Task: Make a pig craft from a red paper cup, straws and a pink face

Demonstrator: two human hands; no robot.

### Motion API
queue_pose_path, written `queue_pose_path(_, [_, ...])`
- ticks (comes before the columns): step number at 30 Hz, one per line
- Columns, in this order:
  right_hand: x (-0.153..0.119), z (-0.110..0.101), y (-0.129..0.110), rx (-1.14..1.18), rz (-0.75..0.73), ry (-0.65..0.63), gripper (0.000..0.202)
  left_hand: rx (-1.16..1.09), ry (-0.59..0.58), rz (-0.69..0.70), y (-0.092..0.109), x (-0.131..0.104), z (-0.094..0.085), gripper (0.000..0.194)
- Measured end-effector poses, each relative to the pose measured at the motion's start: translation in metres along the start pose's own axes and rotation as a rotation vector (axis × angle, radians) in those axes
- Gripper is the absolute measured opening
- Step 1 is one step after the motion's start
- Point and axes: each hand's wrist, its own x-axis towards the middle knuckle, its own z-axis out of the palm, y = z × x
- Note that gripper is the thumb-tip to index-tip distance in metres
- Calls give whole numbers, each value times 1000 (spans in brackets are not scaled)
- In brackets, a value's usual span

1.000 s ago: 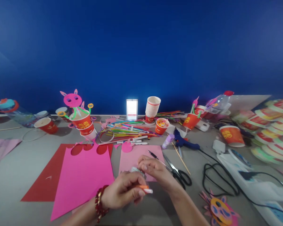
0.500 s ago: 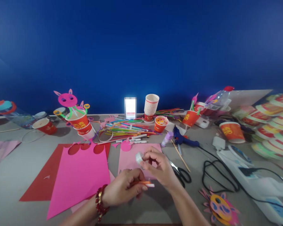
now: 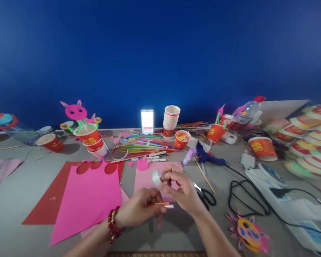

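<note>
My left hand (image 3: 143,210), with a dark red bead bracelet (image 3: 113,225) at its wrist, is closed around thin orange and white sticks (image 3: 168,205). Their short ends poke out past the thumb. My right hand (image 3: 180,185) pinches a small pale roll of tape (image 3: 157,178), held above a light pink paper sheet (image 3: 173,167). The two hands are close together but apart. Left of them lies a bright pink sheet (image 3: 92,200) with round cutouts along its top edge, over a red sheet (image 3: 45,203). Scissors (image 3: 208,197) with black handles lie right of my right hand.
A blue glue gun (image 3: 210,157) lies behind the scissors, its cord coiling right towards a white power strip (image 3: 289,210). A purple glue stick (image 3: 189,156), stacked paper cups (image 3: 171,119), markers and colourful pipe cleaners (image 3: 149,142) are behind. A paper mask (image 3: 248,233) lies front right.
Both hands stay nearly in place. The orange and white sticks have shifted slightly up and left, and the tape roll has turned slightly, showing more of its face.
</note>
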Motion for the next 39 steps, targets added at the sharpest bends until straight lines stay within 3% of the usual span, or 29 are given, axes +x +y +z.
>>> queue_pose_path(11, [-2, 4, 1, 47, -9, -17, 16, -32, -132, -9, 5, 5, 1, 41])
queue_pose_path(23, [-2, 5, 8, 37, 51, 36, 19, -145, -97, 25, -4, 6, 3, 38])
queue_pose_path(29, [1, 5, 13, 23, 78, 177, 24, -170, 42, 54, 4, 3, 1, 38])
queue_pose_path(34, [3, 1, 15, -67, 115, 323, 35, -376, 211, 155, 3, 5, -7, 37])
queue_pose_path(39, [4, 1, 17, -107, 85, 268, 40, -454, 302, 191, 2, 5, -8, 34])
